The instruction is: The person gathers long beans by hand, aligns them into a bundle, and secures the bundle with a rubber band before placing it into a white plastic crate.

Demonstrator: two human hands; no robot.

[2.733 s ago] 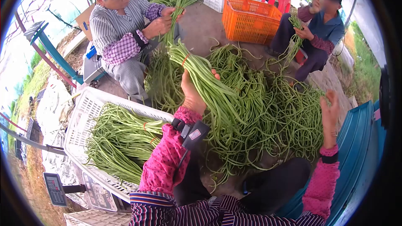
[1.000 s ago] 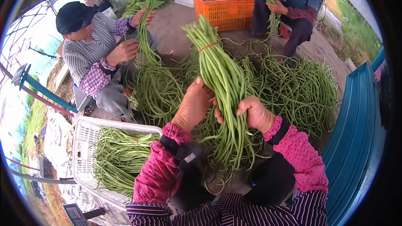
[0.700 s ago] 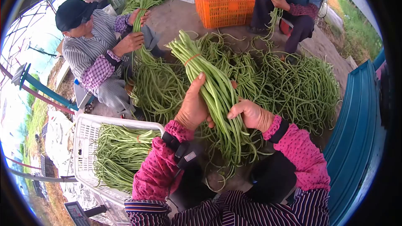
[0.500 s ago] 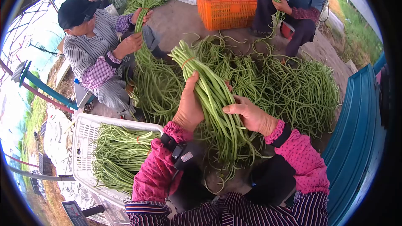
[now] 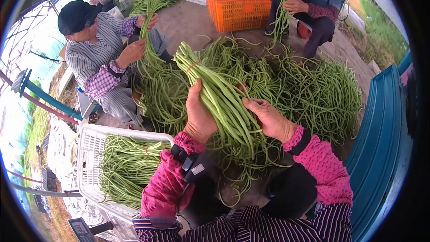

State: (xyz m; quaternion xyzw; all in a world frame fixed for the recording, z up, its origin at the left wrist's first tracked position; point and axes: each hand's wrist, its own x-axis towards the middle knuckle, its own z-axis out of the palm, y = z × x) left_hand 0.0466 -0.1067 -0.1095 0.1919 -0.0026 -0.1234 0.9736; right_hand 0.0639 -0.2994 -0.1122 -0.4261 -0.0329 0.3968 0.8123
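A bundle of long green beans [image 5: 219, 96] with a red band near its upper left end is held slantwise in the middle of the view. My left hand [image 5: 199, 114] is wrapped round the bundle from the left, its thumb just below the band. On the right side, my right hand [image 5: 271, 118] grips the lower half, thumb on top and the other fingers partly hidden by the beans. Loose beans [image 5: 313, 94] lie in a big heap on the ground behind and under the bundle.
At the lower left stands a white crate [image 5: 89, 152] with banded beans. One person [image 5: 96, 54] at the left and another [image 5: 322, 0] at the upper right hold beans. An orange crate [image 5: 239, 11] stands at the back, a blue metal sheet [image 5: 374, 152] at the right.
The bundle and my left hand have shifted slightly left, and the bundle's lower end has risen. The person at the upper right has lowered the beans, which now hang down.
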